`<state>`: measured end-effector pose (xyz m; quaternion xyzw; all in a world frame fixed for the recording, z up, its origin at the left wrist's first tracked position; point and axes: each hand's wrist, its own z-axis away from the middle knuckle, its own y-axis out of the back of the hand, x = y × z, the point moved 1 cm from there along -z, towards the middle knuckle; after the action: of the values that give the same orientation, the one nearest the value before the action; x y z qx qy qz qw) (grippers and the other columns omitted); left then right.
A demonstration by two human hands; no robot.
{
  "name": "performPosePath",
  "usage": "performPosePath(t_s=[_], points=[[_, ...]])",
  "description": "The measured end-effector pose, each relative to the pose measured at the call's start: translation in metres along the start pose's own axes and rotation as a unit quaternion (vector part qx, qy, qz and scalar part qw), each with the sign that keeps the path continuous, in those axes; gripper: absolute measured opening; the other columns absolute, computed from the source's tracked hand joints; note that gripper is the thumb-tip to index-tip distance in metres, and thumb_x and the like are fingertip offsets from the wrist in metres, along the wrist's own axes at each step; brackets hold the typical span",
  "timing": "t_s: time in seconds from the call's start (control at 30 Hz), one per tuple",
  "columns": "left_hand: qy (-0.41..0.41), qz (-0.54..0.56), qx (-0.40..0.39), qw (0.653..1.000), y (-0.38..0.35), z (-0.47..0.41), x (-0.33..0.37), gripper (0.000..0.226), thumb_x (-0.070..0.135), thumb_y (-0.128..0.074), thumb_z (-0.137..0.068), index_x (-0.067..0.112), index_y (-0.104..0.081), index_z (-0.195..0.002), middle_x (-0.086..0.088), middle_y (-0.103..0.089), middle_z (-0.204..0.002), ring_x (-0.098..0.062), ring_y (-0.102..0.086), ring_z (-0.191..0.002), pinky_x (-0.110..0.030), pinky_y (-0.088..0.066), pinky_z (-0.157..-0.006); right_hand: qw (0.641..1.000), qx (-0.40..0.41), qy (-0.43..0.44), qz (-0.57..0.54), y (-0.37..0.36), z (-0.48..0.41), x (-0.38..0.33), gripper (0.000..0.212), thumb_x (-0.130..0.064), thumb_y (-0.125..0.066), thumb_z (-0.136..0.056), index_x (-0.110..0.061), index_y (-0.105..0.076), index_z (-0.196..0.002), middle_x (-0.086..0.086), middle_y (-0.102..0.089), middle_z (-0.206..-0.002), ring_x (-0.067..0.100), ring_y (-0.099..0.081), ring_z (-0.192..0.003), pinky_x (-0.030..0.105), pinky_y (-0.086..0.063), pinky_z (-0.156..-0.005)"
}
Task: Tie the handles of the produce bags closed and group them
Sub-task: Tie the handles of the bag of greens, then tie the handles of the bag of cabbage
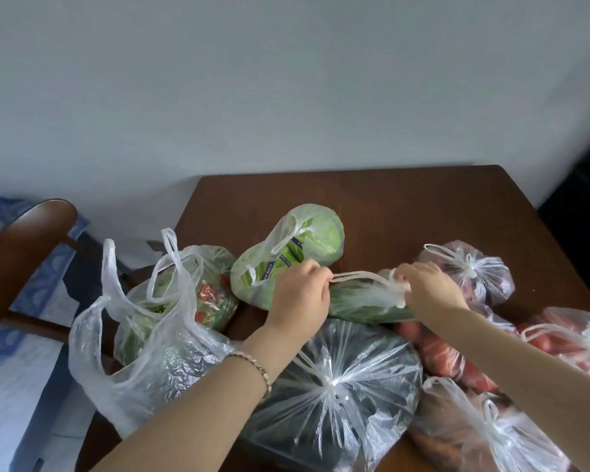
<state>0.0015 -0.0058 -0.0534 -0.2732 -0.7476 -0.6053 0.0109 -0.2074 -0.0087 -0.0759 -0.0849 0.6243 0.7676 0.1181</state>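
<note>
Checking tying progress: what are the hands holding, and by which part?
Both hold the bag of green vegetables by its handles: left hand pulls one loop, right hand grips the bunched neck.

Your cucumber bag (361, 301) lies sideways mid-desk, handles (365, 279) pulled taut. Knotted bags crowd right and front: dark bag (338, 386), tomato bags (457, 356). Two leafy-greens bags (171, 301) gape at left.

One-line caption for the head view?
Both hands, left hand and right hand, knot the cucumber bag handles among produce bags.

Tied bags (334, 383) right, seemingly open bags (157, 321) left, on table (406, 206)
</note>
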Motion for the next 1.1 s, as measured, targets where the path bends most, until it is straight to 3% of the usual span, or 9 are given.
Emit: performPosePath(t_s=[0.13,0.27,0.43,0.6,0.7,0.77,0.83,0.97,1.1], points=[[0.020,-0.215,0.083,0.973,0.018,-0.001,-0.043,0.023,0.010,-0.071,-0.064,0.017,-0.069,-0.086,-0.002,-0.066,-0.099,-0.026,-0.061,-0.094,-0.040,-0.038,-0.086,0.988,-0.137,0.036,0.064,0.000,-0.016,-0.040,0.045,-0.020,-0.053,-0.080,-0.034,-0.049,-0.123,0.003,-0.045,-0.124,0.028,-0.040,-0.119,0.041,-0.035,-0.100],[0.215,-0.291,-0.086,0.928,0.039,-0.010,-0.069,0.053,0.030,-0.051,-0.088,0.011,-0.036,-0.135,-0.013,-0.039,-0.140,-0.031,-0.036,-0.130,-0.045,-0.029,-0.106,0.991,-0.009,0.136,-0.010,0.013,-0.048,-0.106,0.050,-0.014,-0.051,-0.082,-0.026,-0.044,-0.130,0.002,-0.038,-0.134,0.025,-0.033,-0.125,0.039,-0.029,-0.107],[0.301,-0.153,-0.262,0.904,0.038,-0.018,-0.091,0.033,0.023,-0.039,-0.095,0.004,-0.053,-0.117,-0.011,-0.059,-0.119,-0.028,-0.058,-0.108,-0.033,-0.045,-0.082,0.982,0.025,0.146,0.114,0.002,-0.093,-0.160,0.043,-0.011,-0.047,-0.087,-0.016,-0.041,-0.129,0.009,-0.040,-0.131,0.027,-0.038,-0.120,0.037,-0.035,-0.099],[0.345,0.083,-0.102,0.929,0.044,-0.018,-0.089,0.037,0.025,-0.029,-0.100,0.000,-0.057,-0.097,-0.015,-0.062,-0.095,-0.031,-0.058,-0.095,-0.034,-0.038,-0.073,0.966,-0.026,0.133,0.222,-0.018,-0.107,-0.153,0.028,-0.018,-0.041,-0.094,-0.013,-0.057,-0.117,0.009,-0.044,-0.127,0.027,-0.039,-0.120,0.037,-0.037,-0.098],[0.351,0.169,0.009,0.921,0.045,-0.014,-0.095,0.033,0.023,-0.033,-0.099,0.007,-0.052,-0.077,-0.005,-0.049,-0.069,-0.023,-0.050,-0.071,-0.031,-0.033,-0.061,0.989,0.012,0.131,0.063,-0.005,-0.100,-0.138,0.043,-0.029,-0.028,-0.099,-0.011,-0.061,-0.078,0.005,-0.054,-0.092,0.024,-0.047,-0.101,0.035,-0.037,-0.089],[0.360,0.220,0.053,0.905,0.046,-0.015,-0.093,0.034,0.020,-0.036,-0.096,0.009,-0.046,-0.066,-0.003,-0.045,-0.062,-0.020,-0.044,-0.064,-0.029,-0.033,-0.058,0.991,0.019,0.104,-0.084,0.008,-0.092,-0.125,0.050,-0.030,-0.030,-0.099,-0.013,-0.039,-0.053,0.003,-0.043,-0.063,0.019,-0.046,-0.074,0.034,-0.037,-0.071],[0.371,0.266,0.084,0.886,0.048,-0.017,-0.091,0.037,0.020,-0.038,-0.094,0.011,-0.042,-0.058,-0.003,-0.043,-0.057,-0.019,-0.043,-0.059,-0.033,-0.039,-0.061,0.979,0.010,0.074,-0.192,0.017,-0.080,-0.113,0.051,-0.031,-0.033,-0.098,-0.013,-0.029,-0.051,0.002,-0.033,-0.052,0.015,-0.034,-0.053,0.032,-0.031,-0.056],[0.400,0.325,0.107,0.850,0.056,-0.020,-0.084,0.038,0.020,-0.043,-0.091,0.014,-0.039,-0.054,-0.001,-0.037,-0.051,-0.020,-0.037,-0.052,-0.040,-0.042,-0.062,0.980,-0.023,0.058,-0.190,0.018,-0.051,-0.098,0.050,-0.036,-0.033,-0.098,-0.014,-0.029,-0.053,0.000,-0.035,-0.051,0.016,-0.033,-0.048,0.031,-0.028,-0.050],[0.345,0.282,0.095,0.890,0.072,-0.022,-0.072,0.038,0.022,-0.043,-0.093,0.005,-0.042,-0.059,-0.005,-0.036,-0.053,-0.019,-0.034,-0.051,-0.033,-0.030,-0.057,0.989,-0.021,0.115,-0.086,0.021,-0.025,-0.104,0.050,-0.033,-0.029,-0.099,-0.017,-0.028,-0.051,-0.001,-0.035,-0.049,0.020,-0.036,-0.050,0.032,-0.029,-0.055]])
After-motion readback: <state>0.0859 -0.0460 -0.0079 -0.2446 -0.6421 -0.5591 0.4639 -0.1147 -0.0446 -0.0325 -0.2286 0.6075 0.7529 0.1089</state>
